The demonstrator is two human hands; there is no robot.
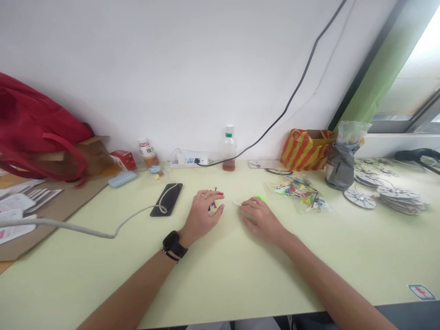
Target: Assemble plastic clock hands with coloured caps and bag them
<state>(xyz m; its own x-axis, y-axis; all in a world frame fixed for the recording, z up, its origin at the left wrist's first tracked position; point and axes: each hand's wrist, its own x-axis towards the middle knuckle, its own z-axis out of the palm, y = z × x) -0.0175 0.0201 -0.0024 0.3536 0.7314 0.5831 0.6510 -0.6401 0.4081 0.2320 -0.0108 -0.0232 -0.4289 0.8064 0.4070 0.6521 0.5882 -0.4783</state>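
My left hand [202, 210] is over the table with thumb and fingers apart. Small red, blue and yellow plastic pieces [213, 205] show between and behind its fingertips; they look loose rather than gripped. My right hand [260, 216] is low over the table, its fingers bent and close together. From its fingertips a small white stick-like piece [236, 203] points to the left. A bright green piece [260, 198] shows just behind the knuckles, partly hidden. To the right lie clear plastic bags [302, 192] of small coloured pieces.
A black phone [172, 197] with a grey cable lies left of my left hand. Behind stand a bottle [229, 151] and a power strip [189, 159]. On the right are a grey bag [340, 165], a striped bag [302, 151] and stacked discs [400, 197]. A red bag [37, 119] is far left.
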